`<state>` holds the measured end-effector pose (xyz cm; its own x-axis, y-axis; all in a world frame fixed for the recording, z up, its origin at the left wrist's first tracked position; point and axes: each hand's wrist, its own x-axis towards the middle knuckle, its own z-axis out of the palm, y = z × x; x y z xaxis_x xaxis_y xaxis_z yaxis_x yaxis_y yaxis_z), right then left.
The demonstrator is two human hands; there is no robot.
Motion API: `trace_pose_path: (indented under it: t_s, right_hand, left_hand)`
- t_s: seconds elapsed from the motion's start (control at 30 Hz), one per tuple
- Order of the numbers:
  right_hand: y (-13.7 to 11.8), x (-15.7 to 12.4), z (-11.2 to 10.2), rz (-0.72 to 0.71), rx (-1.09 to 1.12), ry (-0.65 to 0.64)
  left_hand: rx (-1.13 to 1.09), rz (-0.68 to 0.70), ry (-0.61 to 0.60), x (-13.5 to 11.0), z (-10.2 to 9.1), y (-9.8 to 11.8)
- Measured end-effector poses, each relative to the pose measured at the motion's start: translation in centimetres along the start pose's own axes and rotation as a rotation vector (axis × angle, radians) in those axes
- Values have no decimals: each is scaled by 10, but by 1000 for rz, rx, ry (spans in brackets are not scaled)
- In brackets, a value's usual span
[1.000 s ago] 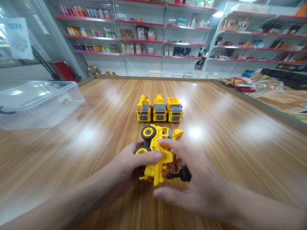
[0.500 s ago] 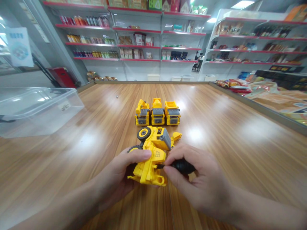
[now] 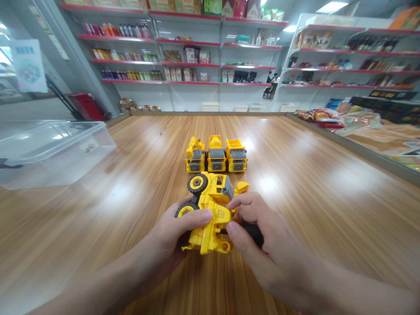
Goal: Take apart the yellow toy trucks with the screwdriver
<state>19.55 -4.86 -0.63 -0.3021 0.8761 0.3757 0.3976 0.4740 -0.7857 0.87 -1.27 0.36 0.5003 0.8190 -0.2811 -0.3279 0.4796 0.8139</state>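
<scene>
White shelves (image 3: 190, 43) with red edges are standing far behind the yellow toy vehicle (image 3: 207, 238), carrying bottles and packs. Wood-grain bench (image 3: 295, 192) is stretching out under and behind the vehicle. Packaged goods (image 3: 377, 133) are lying well off to its right, clear plastic box (image 3: 72, 153) is sitting well off to its left. Left hand (image 3: 177, 227) is gripping the vehicle from its left, thumb pressing on top, other fingers mostly hidden. Right hand (image 3: 265, 236) is curling around a black-handled tool (image 3: 256, 234) at the vehicle's right, thumb and index finger bunching close to the yellow body. Vehicle itself is being held between both hands, tipped sideways, showing two black-tyred wheels on its left. Crane truck (image 3: 195, 162), mixer truck (image 3: 216, 161) and dump truck (image 3: 236, 161) are standing side by side just behind it. Tool's tip is hiding; can't tell what it's touching. Tiny object (image 3: 160, 133), too small to identify, is lying behind-left of the vehicle.
</scene>
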Motion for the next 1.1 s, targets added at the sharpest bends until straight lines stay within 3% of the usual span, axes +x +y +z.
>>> trace_pose_path:
  t_s: [0.43, 1.1]
  right_hand:
    - [3, 3, -1, 2, 23, -9]
    - [4, 9, 2, 323, 388, -15]
  left_hand:
    - [102, 79, 49, -1, 2, -1]
    - [174, 61, 165, -3, 4, 0]
